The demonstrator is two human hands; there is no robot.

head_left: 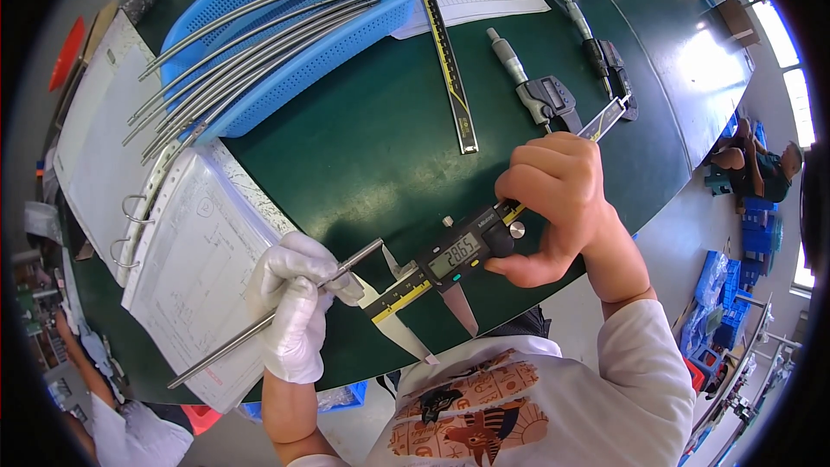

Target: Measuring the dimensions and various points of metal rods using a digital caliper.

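My left hand [298,303], in a white glove, is closed around a thin metal rod [226,346] that slants from lower left to upper right. The rod's upper end lies beside the jaws of a digital caliper [456,257]; whether they touch it I cannot tell. My bare right hand [558,207] grips the caliper by its beam, behind the display, with the thumb under the slide. The caliper's large lower jaws stand apart, with nothing seen between them. Its beam end sticks out past my right fist, toward the micrometers.
Several similar rods [259,60] lie across a blue perforated basket [303,78]. A steel ruler [450,78] and two digital micrometers [545,91] rest on the green table [372,156]. An open ring binder [194,268] with sheets lies at left. Other people sit beyond the table at both sides.
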